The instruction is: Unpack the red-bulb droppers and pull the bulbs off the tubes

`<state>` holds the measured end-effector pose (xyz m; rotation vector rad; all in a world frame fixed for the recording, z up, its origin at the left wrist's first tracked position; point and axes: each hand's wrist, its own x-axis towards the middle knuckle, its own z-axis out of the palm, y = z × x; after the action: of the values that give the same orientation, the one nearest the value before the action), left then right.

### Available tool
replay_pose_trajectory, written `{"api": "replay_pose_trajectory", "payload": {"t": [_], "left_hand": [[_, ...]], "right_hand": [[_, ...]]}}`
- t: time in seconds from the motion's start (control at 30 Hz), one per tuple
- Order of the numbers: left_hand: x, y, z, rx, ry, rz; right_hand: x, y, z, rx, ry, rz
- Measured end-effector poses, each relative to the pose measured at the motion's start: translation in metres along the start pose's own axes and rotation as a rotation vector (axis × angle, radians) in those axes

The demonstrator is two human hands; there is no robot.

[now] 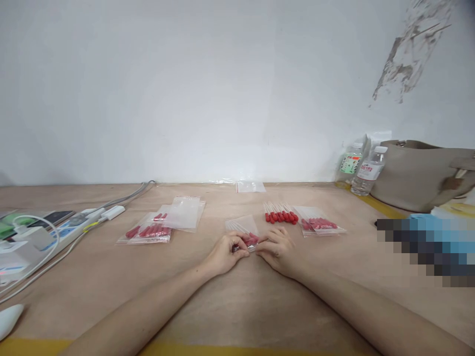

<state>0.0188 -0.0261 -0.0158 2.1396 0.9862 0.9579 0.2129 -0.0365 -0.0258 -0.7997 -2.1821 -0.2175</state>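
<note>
A small clear zip bag [243, 225] lies flat in the middle of the table, with several red-tipped white sticks inside, red ends toward me. My left hand [228, 252] pinches its near left corner between thumb and forefinger. At the near right corner, my right hand [276, 247] is closed on the bag's edge with thumb and finger. Just beyond my right hand is a loose pile of red-tipped sticks [281, 216]. Filled bags [322, 225] lie to the right of that pile. More filled bags [150, 230] are at the left, beside flat unfilled bags [185, 212].
At the left are a power strip [67, 232] with plugs and cables, a phone [55, 217] and a white rounded object [10, 319]. Bottles [367, 173] and a grey-beige handbag [415, 173] stand at the back right. Another clear bag [250, 187] lies by the wall.
</note>
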Motion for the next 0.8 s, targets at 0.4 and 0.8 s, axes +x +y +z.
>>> {"api": "replay_pose_trajectory", "payload": {"t": [0.4, 0.8], "left_hand": [[0.001, 0.0081, -0.0012, 0.059, -0.021, 0.059], [0.0022, -0.001, 0.0015, -0.078, -0.017, -0.074]], "right_hand": [[-0.0013, 0.0019, 0.0021, -0.01, -0.013, 0.016], [0.0012, -0.0006, 0.0005, -0.055, -0.018, -0.047]]}}
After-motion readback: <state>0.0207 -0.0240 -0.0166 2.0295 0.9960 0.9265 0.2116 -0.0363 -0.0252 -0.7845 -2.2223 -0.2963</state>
